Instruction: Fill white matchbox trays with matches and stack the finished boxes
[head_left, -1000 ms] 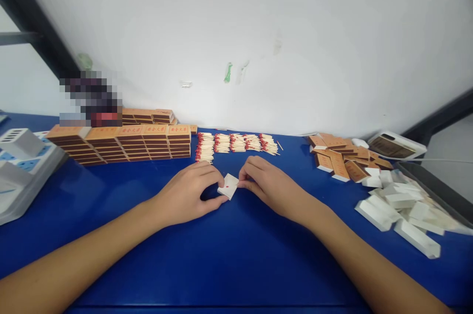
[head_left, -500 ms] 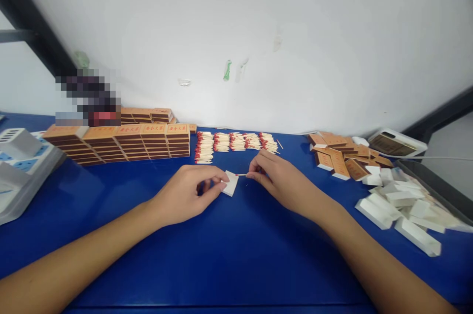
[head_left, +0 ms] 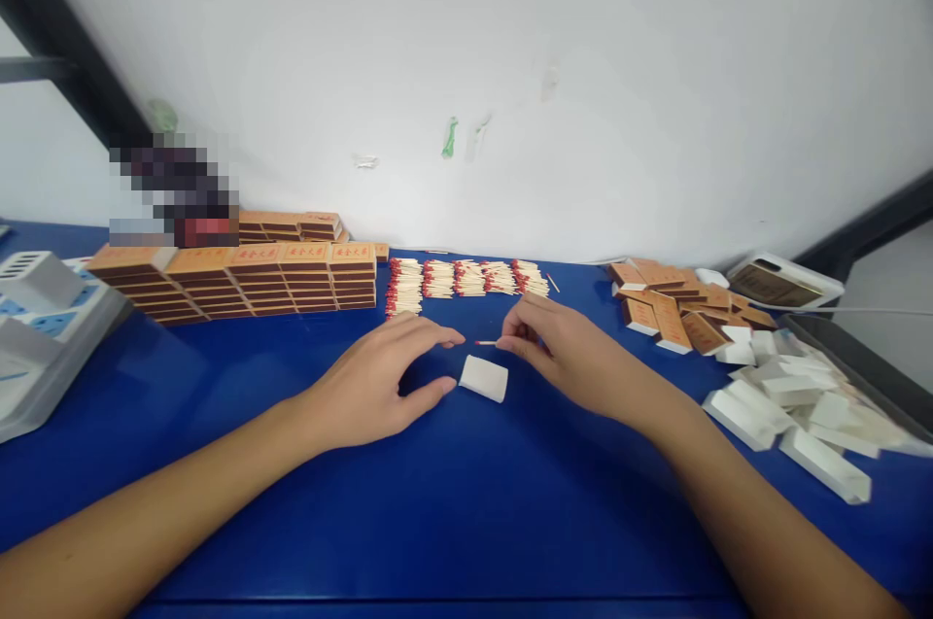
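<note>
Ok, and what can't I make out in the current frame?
Head view, all:
Match, headless end: hidden by the right hand.
White piece, underside: hidden by its own top.
Dark object at left: pixelated, so unidentifiable.
White-and-blue item: cut off by the left edge.

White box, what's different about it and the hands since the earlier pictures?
The left hand has let go of the white box, which has shifted right and slightly nearer the person. The right hand has moved a little right, pinching a match. The match piles and stacked matchboxes stayed put.
</note>
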